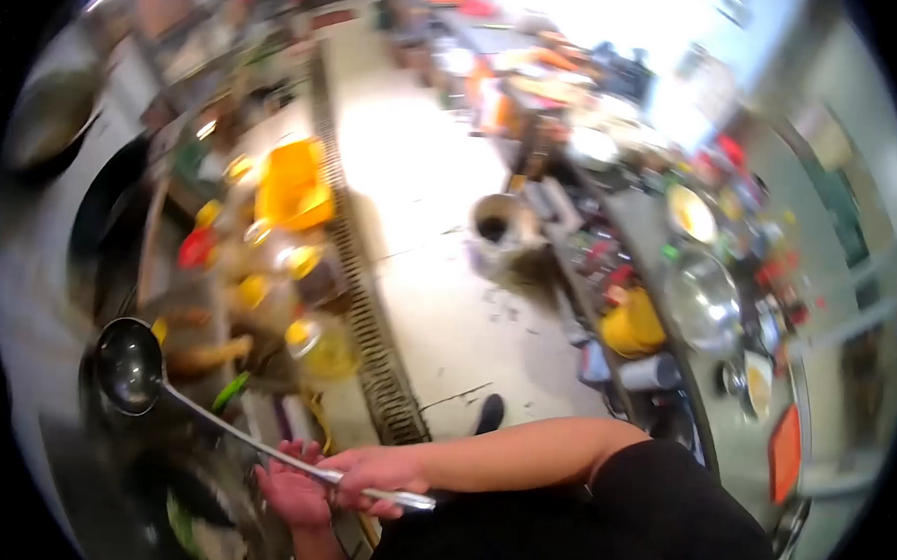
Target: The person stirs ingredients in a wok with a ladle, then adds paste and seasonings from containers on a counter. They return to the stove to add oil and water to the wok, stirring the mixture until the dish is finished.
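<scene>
My right hand (370,477) is closed around the grip end of a metal ladle (247,434). The ladle's round black-looking bowl (129,366) reaches out to the left, over the stove side. Beneath the handle, my left hand (294,488) is turned palm up with its fingers apart, and the handle crosses over it beside the right hand. Below and left of the hands is a dark wok (155,477) with green leafy pieces (182,529) in it. A green chili pepper (229,393) lies near the ladle's shaft.
Left of the floor drain grate (366,346) stand an oil jug (323,350) and a yellow basket (295,183). A bucket (496,224) sits on the floor ahead. The right-hand counter holds a metal bowl (703,301), several dishes and an orange board (785,453).
</scene>
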`<state>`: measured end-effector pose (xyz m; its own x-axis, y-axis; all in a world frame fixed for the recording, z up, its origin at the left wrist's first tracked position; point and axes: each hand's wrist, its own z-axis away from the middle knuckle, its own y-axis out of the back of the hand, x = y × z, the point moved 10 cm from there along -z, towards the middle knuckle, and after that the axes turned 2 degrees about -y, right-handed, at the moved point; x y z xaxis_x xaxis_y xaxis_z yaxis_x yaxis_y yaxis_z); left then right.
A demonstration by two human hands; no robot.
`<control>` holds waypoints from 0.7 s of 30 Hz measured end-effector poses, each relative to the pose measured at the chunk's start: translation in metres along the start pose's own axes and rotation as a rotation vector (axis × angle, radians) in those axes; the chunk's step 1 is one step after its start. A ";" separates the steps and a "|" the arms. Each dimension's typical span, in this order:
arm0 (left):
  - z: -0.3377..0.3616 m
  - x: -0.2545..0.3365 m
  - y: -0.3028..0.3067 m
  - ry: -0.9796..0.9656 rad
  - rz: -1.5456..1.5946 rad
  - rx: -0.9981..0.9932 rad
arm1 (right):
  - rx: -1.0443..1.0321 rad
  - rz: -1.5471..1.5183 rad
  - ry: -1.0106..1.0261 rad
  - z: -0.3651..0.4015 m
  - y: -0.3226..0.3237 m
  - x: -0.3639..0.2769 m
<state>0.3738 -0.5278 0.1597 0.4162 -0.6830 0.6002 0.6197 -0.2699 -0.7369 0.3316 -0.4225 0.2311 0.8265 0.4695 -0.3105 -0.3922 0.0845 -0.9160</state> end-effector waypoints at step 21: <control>-0.163 -0.378 -0.500 1.006 -0.722 -1.021 | 1.478 0.621 0.766 0.568 0.276 -0.194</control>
<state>-0.2021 -0.2454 0.2503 -0.5940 -0.2541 0.7633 -0.3708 -0.7556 -0.5400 -0.1661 0.0095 0.1830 0.2457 0.2973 -0.9226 -0.3355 0.9191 0.2068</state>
